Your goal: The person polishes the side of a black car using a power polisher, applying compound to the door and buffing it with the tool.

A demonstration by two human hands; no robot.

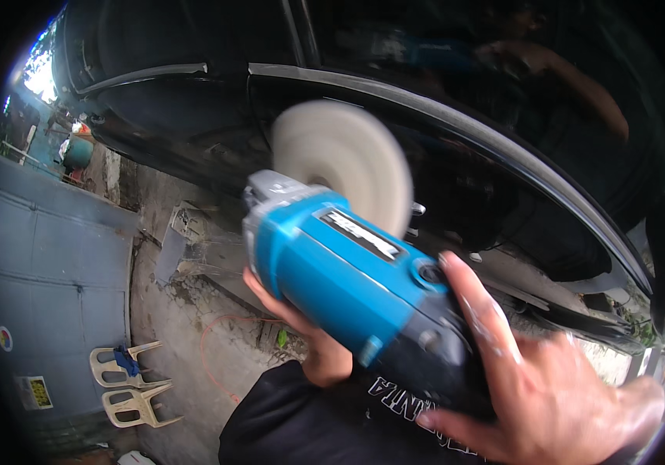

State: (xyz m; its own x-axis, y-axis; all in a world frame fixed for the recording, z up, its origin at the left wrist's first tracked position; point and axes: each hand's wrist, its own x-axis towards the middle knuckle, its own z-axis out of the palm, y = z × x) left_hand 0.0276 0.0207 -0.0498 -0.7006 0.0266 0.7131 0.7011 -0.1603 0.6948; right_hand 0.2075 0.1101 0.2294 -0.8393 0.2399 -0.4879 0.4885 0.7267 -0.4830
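Note:
A blue corded-style rotary polisher (pixel 332 279) with a grey metal gear head lies slantwise before me. Its off-white round buffing pad (pixel 350 151) is blurred in circular streaks and faces the glossy black side of a car (pixel 460 192); whether they touch, I cannot tell. My right hand (pixel 547 389) grips the black rear handle, forefinger along the top, with whitish smears on the skin. Underneath, near the gear head, my left hand (pixel 320 349) supports the tool, most of its fingers hidden behind the body.
A dull grey trim strip (pixel 425 102) runs along the car door, below the dark window. An orange cord (pixel 204 349) trails over the cracked concrete floor (pixel 175 372). Two beige plastic chairs (pixel 134 404) stand by a grey metal gate (pixel 65 261), a blue cloth (pixel 127 361) on one.

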